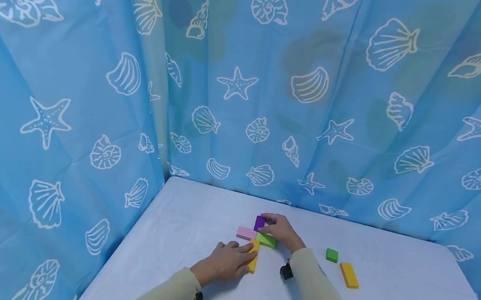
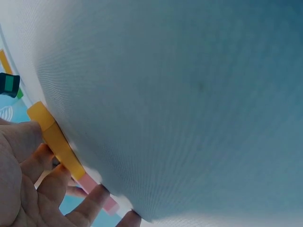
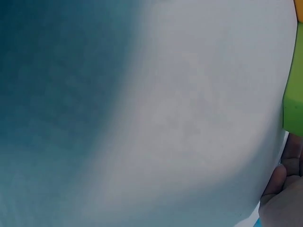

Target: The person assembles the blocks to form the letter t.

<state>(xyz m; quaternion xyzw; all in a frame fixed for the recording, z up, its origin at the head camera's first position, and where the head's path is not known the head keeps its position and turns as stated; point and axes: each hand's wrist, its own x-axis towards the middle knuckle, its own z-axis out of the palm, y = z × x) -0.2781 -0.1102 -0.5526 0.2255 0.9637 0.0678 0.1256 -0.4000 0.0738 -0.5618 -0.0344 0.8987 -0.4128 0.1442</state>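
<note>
L hand (image 1: 226, 260): fingers spread, touching yellow blk (image 1: 253, 264), near side of lime blk (image 1: 266, 240)
R hand (image 1: 281, 230): pinching purple blk (image 1: 259, 223), beyond lime
Pink blk (image 1: 246, 233): L of lime

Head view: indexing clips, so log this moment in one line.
left hand: touches yellow block; right hand: touches purple block; beside them: pink block, lime block; apart: green block, second yellow block

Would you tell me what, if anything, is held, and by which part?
A firm hold cannot be told: the left hand touches the yellow block on top, the right hand the purple block on its right side.
</note>
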